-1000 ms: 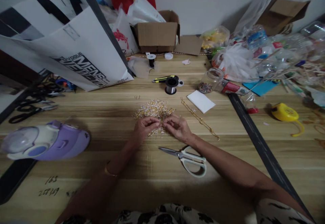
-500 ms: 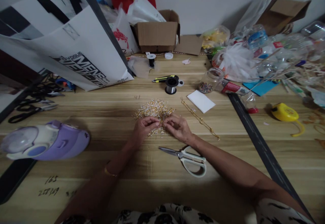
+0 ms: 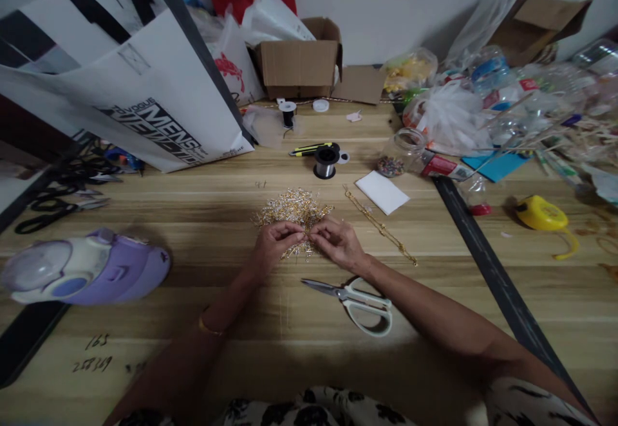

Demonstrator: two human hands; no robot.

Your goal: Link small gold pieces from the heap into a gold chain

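Note:
A heap of small gold and silver pins (image 3: 293, 208) lies in the middle of the wooden table (image 3: 203, 220). My left hand (image 3: 275, 243) and my right hand (image 3: 338, 242) meet at the near edge of the heap, fingertips pinched together on a tiny metal piece too small to name. White-handled scissors (image 3: 360, 300) lie just below my right wrist. A gold chain (image 3: 381, 226) stretches diagonally to the right of my right hand.
A purple and white bottle (image 3: 84, 270) lies at the left. A big white paper bag (image 3: 130, 78), a cardboard box (image 3: 302, 59), a wire spool (image 3: 326, 162), a bead jar (image 3: 400, 152), a white pad (image 3: 382, 192), a yellow tape measure (image 3: 541, 215) and a black ruler (image 3: 502, 284) surround the work area.

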